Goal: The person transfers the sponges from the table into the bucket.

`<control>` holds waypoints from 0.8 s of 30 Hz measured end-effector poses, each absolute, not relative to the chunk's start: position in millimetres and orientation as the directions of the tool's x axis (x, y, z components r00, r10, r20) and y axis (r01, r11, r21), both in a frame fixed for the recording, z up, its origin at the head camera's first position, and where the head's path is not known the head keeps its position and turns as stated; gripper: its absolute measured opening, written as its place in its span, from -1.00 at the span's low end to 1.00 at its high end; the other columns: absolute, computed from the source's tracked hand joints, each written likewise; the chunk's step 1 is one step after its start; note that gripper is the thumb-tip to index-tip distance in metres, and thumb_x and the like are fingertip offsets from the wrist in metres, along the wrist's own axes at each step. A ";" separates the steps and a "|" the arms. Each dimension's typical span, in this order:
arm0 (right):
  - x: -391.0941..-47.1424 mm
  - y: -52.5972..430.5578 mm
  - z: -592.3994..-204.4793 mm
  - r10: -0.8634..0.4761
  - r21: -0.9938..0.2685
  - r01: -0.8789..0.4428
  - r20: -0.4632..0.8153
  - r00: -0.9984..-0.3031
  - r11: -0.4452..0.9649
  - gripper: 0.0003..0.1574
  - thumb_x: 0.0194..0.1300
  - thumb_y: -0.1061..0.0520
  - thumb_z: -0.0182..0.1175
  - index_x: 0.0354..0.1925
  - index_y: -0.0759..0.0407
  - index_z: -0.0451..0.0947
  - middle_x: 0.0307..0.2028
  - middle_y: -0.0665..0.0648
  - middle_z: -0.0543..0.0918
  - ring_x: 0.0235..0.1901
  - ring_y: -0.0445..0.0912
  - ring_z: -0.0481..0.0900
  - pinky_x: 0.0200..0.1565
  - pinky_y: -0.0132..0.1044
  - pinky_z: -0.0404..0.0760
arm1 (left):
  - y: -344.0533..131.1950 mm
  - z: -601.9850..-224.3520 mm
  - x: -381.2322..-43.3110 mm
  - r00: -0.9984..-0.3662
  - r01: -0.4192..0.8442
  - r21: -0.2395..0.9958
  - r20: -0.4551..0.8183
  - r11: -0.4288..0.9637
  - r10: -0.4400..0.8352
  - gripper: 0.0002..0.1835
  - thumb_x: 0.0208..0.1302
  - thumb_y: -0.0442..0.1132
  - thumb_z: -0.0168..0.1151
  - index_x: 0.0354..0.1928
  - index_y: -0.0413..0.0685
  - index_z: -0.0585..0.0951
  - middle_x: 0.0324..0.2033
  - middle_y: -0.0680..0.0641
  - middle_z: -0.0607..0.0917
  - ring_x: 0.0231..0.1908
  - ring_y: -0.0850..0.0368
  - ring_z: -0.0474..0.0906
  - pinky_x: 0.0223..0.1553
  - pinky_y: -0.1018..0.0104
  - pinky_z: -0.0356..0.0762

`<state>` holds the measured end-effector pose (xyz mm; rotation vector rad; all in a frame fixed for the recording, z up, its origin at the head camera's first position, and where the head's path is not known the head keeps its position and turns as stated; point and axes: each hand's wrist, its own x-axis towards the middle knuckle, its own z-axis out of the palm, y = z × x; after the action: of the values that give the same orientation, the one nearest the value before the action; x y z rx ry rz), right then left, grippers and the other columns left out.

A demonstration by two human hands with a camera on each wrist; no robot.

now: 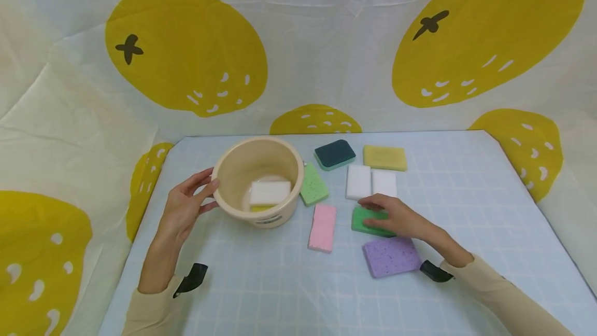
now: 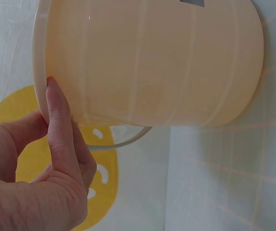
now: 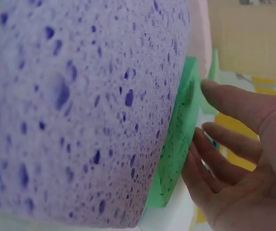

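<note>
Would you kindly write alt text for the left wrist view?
A person's left hand grips the rim of a cream bucket, seen sideways, with a pale checked tabletop at the picture's right and a yellow-patterned cloth behind.

Bucket (image 1: 247, 162): cream, round, grey label on outer wall; upright towards the table's (image 1: 261, 294) far left corner, rim pinched by the left hand (image 1: 181, 209). Contents: white sponge (image 1: 269, 192) lying over a yellow sponge (image 1: 261, 208).
Green sponge (image 1: 360, 219): bright, rectangular, flat, right of the table's middle, beneath the right hand (image 1: 396, 215); firmness of contact cannot be told.
Purple sponge (image 1: 391, 258): pitted, flat, on its near-edge side.
Pink sponge (image 1: 322, 228): slim, flat, between bucket and green sponge.
Light green sponge (image 1: 314, 185): flat, beside the bucket, partly hidden by it.
Two white sponges (image 1: 358, 182): flat, side by side.
Dark green sponge (image 1: 335, 154), yellow block (image 1: 385, 158): both flat, near the far edge.
</note>
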<state>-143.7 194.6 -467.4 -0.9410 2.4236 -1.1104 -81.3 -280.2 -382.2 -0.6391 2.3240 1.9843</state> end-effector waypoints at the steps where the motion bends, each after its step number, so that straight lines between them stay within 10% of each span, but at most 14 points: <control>1: -142.9 194.3 -467.1 -0.684 -0.743 -0.448 -0.018 -0.729 0.497 -0.38 0.35 0.12 0.41 0.25 0.40 0.52 0.15 0.28 0.64 0.17 0.18 0.60 0.18 0.07 0.61 | -280.1 -382.0 -81.3 -0.917 -0.316 0.943 -0.274 0.108 -0.290 -0.30 0.33 0.05 0.40 0.45 -0.03 0.47 0.22 -0.07 0.49 -0.15 0.19 0.63 -0.10 0.33 0.72; 24: -150.0 183.7 -426.3 -0.806 -0.679 -0.554 -0.096 -0.584 0.482 -0.59 0.35 0.27 0.36 0.13 0.40 0.62 0.03 0.23 0.72 0.01 0.09 0.69 0.02 -0.07 0.72 | -279.3 -380.4 -80.5 -0.910 -0.326 0.940 -0.284 0.100 -0.302 -0.30 0.33 0.03 0.40 0.44 -0.02 0.48 0.18 -0.05 0.51 -0.17 0.21 0.64 -0.13 0.34 0.72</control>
<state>-150.0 183.7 -426.3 -1.1330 2.3282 -0.8515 -80.5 -279.3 -380.4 -0.6614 2.3151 1.9882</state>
